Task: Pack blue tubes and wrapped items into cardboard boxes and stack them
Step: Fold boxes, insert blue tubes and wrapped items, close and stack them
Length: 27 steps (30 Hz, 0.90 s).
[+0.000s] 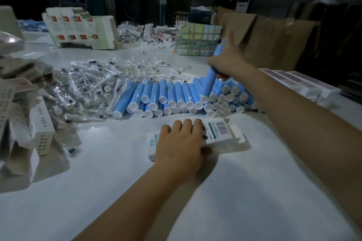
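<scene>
The right hand (225, 62) gripped a blue tube (212, 73) mid-barrel, tilted above the heap of blue tubes (176, 96) just beneath it. The left hand (181, 143) lay over an open-ended cardboard box (217, 131) on the tabletop (117, 172), thumb tucked beneath. The tube looked light, rigid and smooth, likely slippery; a mid-barrel hold suited it.

Bare table (117, 191) before tube pile (176, 96)
</scene>
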### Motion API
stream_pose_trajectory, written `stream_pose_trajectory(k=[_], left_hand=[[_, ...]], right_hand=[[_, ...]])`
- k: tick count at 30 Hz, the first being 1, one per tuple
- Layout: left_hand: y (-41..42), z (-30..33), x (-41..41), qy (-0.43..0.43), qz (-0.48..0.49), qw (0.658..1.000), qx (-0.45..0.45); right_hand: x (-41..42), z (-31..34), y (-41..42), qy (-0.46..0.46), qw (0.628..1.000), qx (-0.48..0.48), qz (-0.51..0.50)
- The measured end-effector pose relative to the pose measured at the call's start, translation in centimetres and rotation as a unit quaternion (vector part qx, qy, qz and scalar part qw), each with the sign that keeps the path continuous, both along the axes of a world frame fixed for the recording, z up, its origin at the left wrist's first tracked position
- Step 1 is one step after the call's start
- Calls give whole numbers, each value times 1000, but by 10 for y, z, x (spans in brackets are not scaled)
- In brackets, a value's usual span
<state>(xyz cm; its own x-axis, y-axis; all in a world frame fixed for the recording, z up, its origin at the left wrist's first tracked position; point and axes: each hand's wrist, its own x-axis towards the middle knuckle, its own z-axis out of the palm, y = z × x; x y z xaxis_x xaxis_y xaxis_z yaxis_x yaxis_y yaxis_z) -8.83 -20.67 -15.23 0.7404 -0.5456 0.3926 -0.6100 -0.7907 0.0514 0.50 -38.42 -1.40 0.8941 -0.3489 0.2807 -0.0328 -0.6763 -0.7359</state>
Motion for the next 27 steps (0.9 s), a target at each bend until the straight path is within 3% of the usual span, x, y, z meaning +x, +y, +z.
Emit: stream_pose_trajectory(k=[2,5,7,11,15,19,27], left_hand=[[2,1,2,8,21,1000,-14],[4,1,3,18,49,998,-24],[4,1,3,18,66,997,-29],[4,2,2,11,85,996,-27],[7,0,-2,-2,88,996,-17],[12,3,-4,-6,85,996,-21],[13,10,-9,27,64,998,7]], right_hand=[[-35,-4,-19,-93,989,119,-2],[-86,-34,-45,-239,934,263,-50],[-108,-63,-50,-253,907,324,-94],[-118,-102,-37,-193,893,388,-123],[-118,-113,-13,-146,906,390,-74],[-125,-121,4,-75,941,326,-53],[-123,-100,4,-128,944,296,-72]])
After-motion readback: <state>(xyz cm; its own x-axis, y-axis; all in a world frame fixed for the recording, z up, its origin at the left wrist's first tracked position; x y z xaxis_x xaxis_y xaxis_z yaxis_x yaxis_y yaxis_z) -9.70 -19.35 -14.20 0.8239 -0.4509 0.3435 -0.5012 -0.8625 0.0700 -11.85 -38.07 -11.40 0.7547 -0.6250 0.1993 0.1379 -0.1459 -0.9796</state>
